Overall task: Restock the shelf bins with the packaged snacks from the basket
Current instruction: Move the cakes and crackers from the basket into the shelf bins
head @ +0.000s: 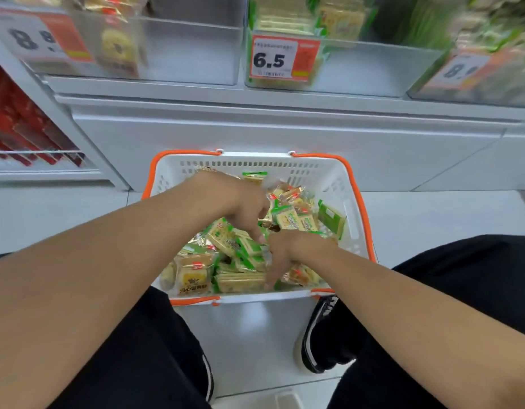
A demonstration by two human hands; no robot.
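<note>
A white basket with orange handles [338,184] sits on the floor between my knees. It is full of green snack packets [296,221] and yellow-orange snack packets [193,276]. My left hand [243,206] reaches in from the left, its fingers pointing down onto a green packet in the middle of the pile. My right hand [288,253] is just below it, fingers dug down among the packets with the thumb against a green packet [249,259]. Above, clear shelf bins hold yellow-orange packets [119,45] on the left and green packets [288,19] in the middle.
Price tags read 6.5 [274,59] on the middle bin and 8-something on the outer bins. A white shelf base [255,128] stands behind the basket. Red boxes [16,122] fill a lower shelf at left. My black shoe [323,335] stands by the basket's near right corner.
</note>
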